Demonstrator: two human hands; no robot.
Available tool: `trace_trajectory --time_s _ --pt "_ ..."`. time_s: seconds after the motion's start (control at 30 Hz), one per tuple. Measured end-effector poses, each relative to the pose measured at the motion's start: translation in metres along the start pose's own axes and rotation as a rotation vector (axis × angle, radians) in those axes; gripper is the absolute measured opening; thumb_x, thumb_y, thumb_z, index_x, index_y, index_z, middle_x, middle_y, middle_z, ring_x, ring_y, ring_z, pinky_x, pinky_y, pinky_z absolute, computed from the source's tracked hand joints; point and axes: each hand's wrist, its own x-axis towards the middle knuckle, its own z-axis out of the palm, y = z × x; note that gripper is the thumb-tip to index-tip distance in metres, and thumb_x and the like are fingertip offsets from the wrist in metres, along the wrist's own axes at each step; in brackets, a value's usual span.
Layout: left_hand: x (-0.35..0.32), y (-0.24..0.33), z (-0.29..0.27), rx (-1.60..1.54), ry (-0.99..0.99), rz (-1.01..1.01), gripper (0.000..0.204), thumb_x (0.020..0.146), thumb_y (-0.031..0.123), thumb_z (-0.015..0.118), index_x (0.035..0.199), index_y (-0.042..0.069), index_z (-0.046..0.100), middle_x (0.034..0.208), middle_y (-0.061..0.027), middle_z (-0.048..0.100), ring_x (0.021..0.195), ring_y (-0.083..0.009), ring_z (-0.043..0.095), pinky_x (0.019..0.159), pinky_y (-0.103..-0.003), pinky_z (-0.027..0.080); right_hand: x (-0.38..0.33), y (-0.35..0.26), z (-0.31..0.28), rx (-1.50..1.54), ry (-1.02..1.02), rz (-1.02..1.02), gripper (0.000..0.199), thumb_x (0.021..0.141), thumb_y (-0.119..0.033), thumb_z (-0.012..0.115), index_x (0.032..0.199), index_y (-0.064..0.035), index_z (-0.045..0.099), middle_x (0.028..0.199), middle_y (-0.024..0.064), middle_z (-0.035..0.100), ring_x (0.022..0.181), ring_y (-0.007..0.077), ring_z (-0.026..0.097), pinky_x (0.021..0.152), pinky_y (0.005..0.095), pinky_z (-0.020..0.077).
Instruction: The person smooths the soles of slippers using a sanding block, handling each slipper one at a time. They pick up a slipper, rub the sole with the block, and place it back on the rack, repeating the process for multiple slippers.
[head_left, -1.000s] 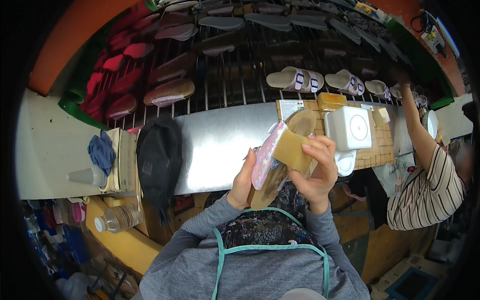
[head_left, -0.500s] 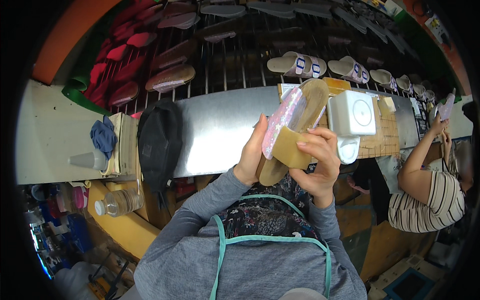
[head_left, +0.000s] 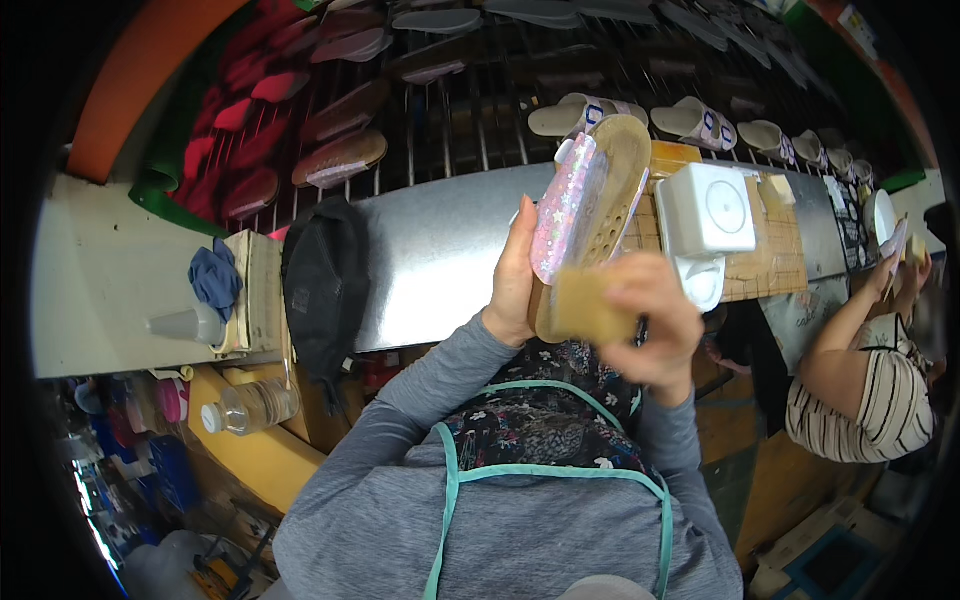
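Note:
My left hand [head_left: 514, 270] grips a sandal [head_left: 590, 205] upright by its side; the sandal has a tan sole with holes and a shiny pink strap with stars. My right hand [head_left: 655, 320] presses a tan sponge block [head_left: 585, 305] against the heel end of the sole. Both hands are raised above the metal workbench [head_left: 430, 250], in front of my grey sleeves and flowered apron.
A white square box [head_left: 708, 212] sits on a wooden board [head_left: 770, 262] to the right. A black cap [head_left: 322, 270], a blue rag [head_left: 215, 278] and a plastic bottle [head_left: 250, 405] lie at left. Sandals rest on the rack [head_left: 470, 110] behind. A person in a striped top [head_left: 865, 390] works at right.
The sponge block in my right hand has slid from the middle of the sole down toward its heel end. The sandal stays upright in my left hand. The person at right lowered an arm.

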Motion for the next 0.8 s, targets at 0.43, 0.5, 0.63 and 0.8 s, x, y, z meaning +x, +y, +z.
trace_trajectory --time_s 0.43,0.5,0.63,0.8 --pt "-0.009 0.016 -0.029 0.036 0.120 0.488 0.069 0.098 0.062 0.026 0.136 0.006 0.041 0.123 -0.0103 0.056 0.109 -0.0226 0.056 0.095 -0.037 0.047 0.008 0.020 0.059 -0.125 0.131 0.158 0.041 0.062 -0.001 0.068 0.103 -0.0033 0.066 0.100 0.0142 0.066 0.093 0.0273 0.063 0.084 0.0364 0.0492" --pt "-0.007 0.017 -0.030 0.129 0.312 0.601 0.071 0.097 0.063 0.026 0.139 0.006 0.037 0.123 -0.0097 0.054 0.106 -0.0213 0.056 0.090 -0.035 0.048 0.001 0.016 0.064 -0.016 0.114 0.222 0.044 0.063 0.003 0.069 0.106 -0.0015 0.063 0.103 0.0151 0.064 0.096 0.0253 0.061 0.085 0.0346 0.0487" --pt "-0.003 0.015 -0.035 0.284 0.261 0.803 0.080 0.094 0.069 0.026 0.143 0.006 0.030 0.124 -0.0100 0.051 0.106 -0.0201 0.056 0.089 -0.035 0.049 -0.009 0.006 0.075 0.097 0.132 0.300 0.051 0.068 0.001 0.073 0.116 0.0028 0.056 0.115 0.0143 0.058 0.109 0.0223 0.056 0.096 0.0335 0.0426" --pt "-0.001 0.014 -0.044 0.466 0.306 0.953 0.086 0.090 0.074 0.029 0.142 0.005 0.028 0.125 -0.0105 0.050 0.107 -0.0211 0.056 0.088 -0.038 0.050 -0.020 0.004 0.075 0.258 0.154 0.344 0.052 0.070 0.000 0.074 0.117 0.0028 0.054 0.116 0.0148 0.057 0.111 0.0232 0.055 0.098 0.0351 0.0416"
